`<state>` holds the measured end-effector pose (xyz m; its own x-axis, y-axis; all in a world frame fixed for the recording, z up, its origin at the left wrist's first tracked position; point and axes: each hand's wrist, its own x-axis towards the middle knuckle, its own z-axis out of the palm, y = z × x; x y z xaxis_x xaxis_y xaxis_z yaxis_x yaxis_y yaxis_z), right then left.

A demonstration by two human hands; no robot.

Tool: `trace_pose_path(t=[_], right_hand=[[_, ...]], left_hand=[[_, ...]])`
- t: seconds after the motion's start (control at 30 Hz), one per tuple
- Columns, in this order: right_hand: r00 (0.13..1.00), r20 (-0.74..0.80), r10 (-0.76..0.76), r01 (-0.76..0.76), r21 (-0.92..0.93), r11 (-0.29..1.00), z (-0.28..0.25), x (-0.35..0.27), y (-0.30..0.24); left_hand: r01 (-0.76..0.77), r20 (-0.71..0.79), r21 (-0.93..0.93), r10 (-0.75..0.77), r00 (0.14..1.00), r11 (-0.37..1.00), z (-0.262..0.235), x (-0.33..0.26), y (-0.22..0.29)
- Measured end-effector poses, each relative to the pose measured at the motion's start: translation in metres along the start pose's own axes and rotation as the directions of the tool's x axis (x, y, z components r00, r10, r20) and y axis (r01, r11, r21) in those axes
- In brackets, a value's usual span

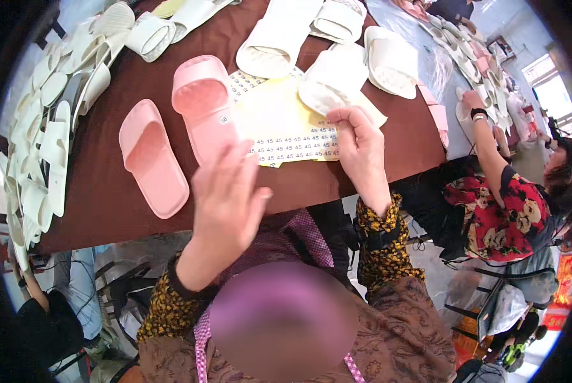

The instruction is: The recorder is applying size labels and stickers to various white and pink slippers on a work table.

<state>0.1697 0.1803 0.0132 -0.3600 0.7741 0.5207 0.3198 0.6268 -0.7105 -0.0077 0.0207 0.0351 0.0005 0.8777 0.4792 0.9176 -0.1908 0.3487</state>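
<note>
Left hand: open, empty, fingers forward over labelled pink slipper.
Right hand: thumb-and-forefinger pinch at sticker sheets; hold unclear.

Left hand and right hand: bare. Left sleeve, toward 7 o'clock, and right sleeve, toward 4: black with small yellow-orange mottled print. Upper garment, at 5: brown, darker swirling motif. Straps, at 7 and 5: pink-purple, finely checked. Purple checked cloth, at 5, above lap.
</note>
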Motion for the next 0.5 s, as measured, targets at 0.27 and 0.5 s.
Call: trace_pose_path(t=[0.27, 0.5], right_hand=[[0.992, 0.031, -0.125, 0.128, -0.168, 0.977, 0.003, -0.003, 0.017], [0.992, 0.059, -0.11, 0.117, -0.12, 0.986, -0.003, -0.001, 0.017]], left_hand=[[-0.129, 0.104, 0.037, 0.125, 0.987, 0.991, 0.063, 0.044, 0.016], [-0.118, 0.116, 0.084, 0.108, 0.987, 0.989, 0.073, 0.044, 0.014]])
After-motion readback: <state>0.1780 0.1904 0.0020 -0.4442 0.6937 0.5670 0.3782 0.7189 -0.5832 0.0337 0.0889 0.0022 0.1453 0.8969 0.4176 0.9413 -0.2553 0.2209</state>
